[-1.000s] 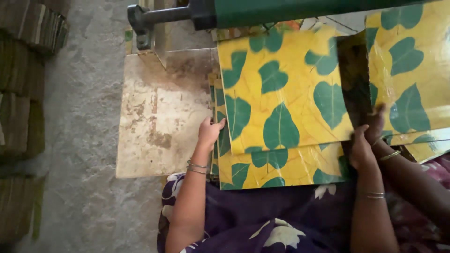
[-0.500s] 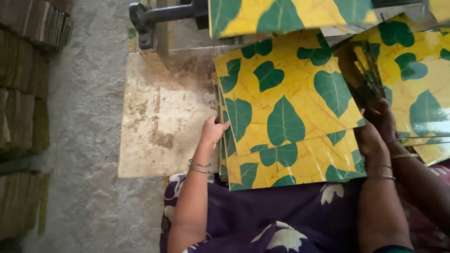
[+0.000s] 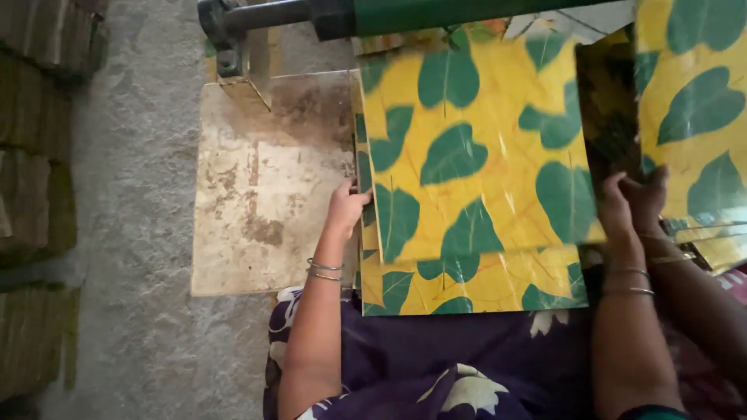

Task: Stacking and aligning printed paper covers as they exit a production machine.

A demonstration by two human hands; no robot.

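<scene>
The fingers of the left hand (image 3: 346, 208) curl round the left edge of the stack of glossy square yellow sheets printed with green heart-shaped leaves (image 3: 478, 276), pinching it where the stack meets the worn, stained beige board (image 3: 264, 194); the right hand (image 3: 622, 206) is closed on the right edge of the top yellow leaf-printed sheet (image 3: 475, 152), fingers wrapped over it, a co-worker's hand (image 3: 654, 198) pressed just beside; thin metal bangles (image 3: 324, 269) ring the left wrist. Since half a second ago the top sheet has slid forward and lifted, so it now covers most of the stack and reaches toward the green cylindrical machine roller (image 3: 436, 12) at the far edge; a judgement: the sheet is being freed from the pile. The stack rests at the near edge over the purple patterned cloth (image 3: 436, 358) on the lap; rough grey concrete floor (image 3: 132, 233) lies leftward, with stacked brownish bundles (image 3: 39, 194) at the far left.
</scene>
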